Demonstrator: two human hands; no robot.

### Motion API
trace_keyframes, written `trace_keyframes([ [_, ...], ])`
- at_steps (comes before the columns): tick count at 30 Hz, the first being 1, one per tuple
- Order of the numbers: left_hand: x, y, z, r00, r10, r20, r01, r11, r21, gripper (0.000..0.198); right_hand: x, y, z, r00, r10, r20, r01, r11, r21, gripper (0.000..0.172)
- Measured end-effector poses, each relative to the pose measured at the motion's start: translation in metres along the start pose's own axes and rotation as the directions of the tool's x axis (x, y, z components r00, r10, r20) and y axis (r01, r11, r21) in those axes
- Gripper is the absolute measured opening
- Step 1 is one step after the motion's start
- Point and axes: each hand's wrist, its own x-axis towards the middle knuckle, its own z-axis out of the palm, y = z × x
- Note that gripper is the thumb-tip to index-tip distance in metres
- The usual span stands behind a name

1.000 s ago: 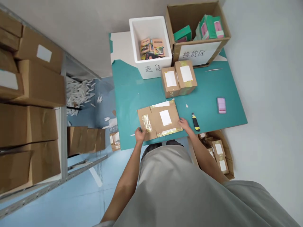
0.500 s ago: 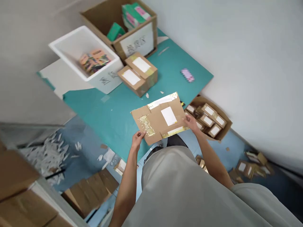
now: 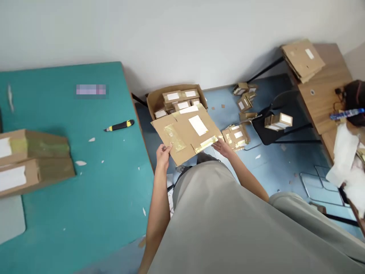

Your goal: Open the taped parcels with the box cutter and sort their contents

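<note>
A flattened cardboard box [image 3: 184, 127], with a white label and strips of clear and yellowish tape, is held in front of my body. My left hand [image 3: 163, 156] pinches its near left corner, thumb on top. At its right end, my right hand [image 3: 222, 147] grips the near corner from below, with part of the fingers hidden under the cardboard. Behind it on the floor stands a large open carton [image 3: 151, 102] filled with small labelled boxes.
To my left is a green-topped table [image 3: 108, 190] bearing a utility knife [image 3: 119, 126] and two taped boxes [image 3: 54, 152]. On the right, a brown desk [image 3: 325, 95] carries stacked flattened cardboard [image 3: 302, 59]. A black chair [image 3: 264, 129] and flattened boxes [image 3: 236, 136] occupy the floor.
My view has turned to the right, from the green table toward the floor, chair and desk. The flattened box has come along, still between both hands.
</note>
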Motion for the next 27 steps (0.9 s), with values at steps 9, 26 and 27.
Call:
trace_keyframes([
  [9, -0.021, -0.040, 0.174, 0.929, -0.184, 0.320, 0.062, 0.932, 0.357, 0.049, -0.016, 0.040, -0.084, 0.948, 0.264, -0.179, -0.170, 0.893, 0.416, 0.016],
  [26, -0.038, -0.172, 0.475, 0.744, -0.490, 0.454, 0.085, 0.743, 0.664, 0.061, 0.074, 0.043, -0.363, 0.812, 0.317, -0.491, 0.001, 0.840, 0.543, 0.022],
  [27, -0.036, -0.180, 0.481, 0.740, -0.501, 0.449, 0.073, 0.723, 0.687, 0.063, 0.081, 0.044, -0.368, 0.808, 0.294, -0.510, 0.024, 0.850, 0.527, 0.024],
])
